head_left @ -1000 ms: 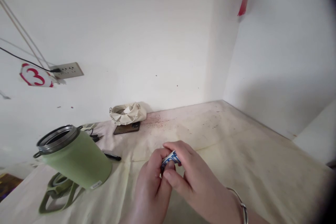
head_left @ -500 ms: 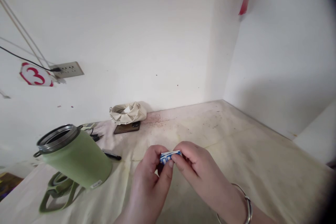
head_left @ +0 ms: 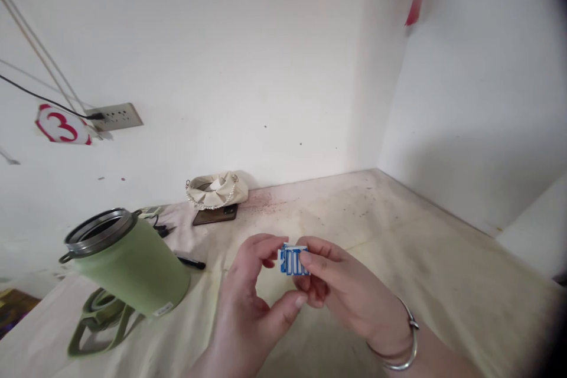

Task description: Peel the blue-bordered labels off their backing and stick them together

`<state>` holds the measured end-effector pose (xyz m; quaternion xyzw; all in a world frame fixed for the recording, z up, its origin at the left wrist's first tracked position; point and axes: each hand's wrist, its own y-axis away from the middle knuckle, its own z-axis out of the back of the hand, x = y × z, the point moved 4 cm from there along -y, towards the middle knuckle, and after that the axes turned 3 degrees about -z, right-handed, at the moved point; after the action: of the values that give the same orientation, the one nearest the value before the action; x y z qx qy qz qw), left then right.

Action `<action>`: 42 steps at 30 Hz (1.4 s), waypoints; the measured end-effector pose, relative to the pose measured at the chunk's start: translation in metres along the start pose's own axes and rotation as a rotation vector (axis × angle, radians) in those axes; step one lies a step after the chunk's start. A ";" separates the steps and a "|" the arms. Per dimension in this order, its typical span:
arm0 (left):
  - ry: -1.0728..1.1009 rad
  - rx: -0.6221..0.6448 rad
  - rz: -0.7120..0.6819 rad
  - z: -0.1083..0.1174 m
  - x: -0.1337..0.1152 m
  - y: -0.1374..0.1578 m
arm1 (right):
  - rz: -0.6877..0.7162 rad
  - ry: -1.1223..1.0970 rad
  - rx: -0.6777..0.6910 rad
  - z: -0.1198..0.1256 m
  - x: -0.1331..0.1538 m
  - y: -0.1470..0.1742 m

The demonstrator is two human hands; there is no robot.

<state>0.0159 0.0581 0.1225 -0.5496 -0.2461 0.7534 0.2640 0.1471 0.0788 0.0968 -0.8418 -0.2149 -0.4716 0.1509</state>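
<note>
A small stack of blue-and-white printed paper (head_left: 293,261), folded or layered, is pinched between the thumb and fingers of my right hand (head_left: 334,274). My left hand (head_left: 252,292) curves open on its left side, thumb and fingers apart. Its index fingertip is close to the stack's upper left edge; whether it touches I cannot tell. The thumb of that hand lies below the stack, near my right fingers. A silver bangle (head_left: 410,336) circles my right wrist. Both hands are above the cloth-covered table (head_left: 376,230).
To the left, a large green metal bottle (head_left: 137,266) stands without a lid, a green lid with a handle (head_left: 100,319) beside it. A black marker (head_left: 191,261) lies behind the bottle. Farther back are a phone (head_left: 212,217) and a cream pouch (head_left: 217,190) against the wall.
My left thumb has come off the paper stack and dropped, and the left hand has opened. The stack, now in my right hand alone, has turned to show more of its printed face.
</note>
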 end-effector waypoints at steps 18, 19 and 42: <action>0.008 0.116 -0.010 -0.001 0.000 -0.002 | -0.272 -0.345 0.063 -0.010 -0.024 -0.005; 0.004 0.117 -0.010 -0.001 0.000 -0.002 | -0.283 -0.356 0.077 -0.010 -0.024 -0.005; -0.236 0.087 -0.067 0.001 0.000 -0.002 | -0.237 -0.321 0.014 -0.009 -0.027 -0.010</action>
<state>0.0150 0.0593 0.1246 -0.4365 -0.2607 0.8137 0.2816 0.1224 0.0772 0.0787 -0.8738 -0.3372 -0.3445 0.0640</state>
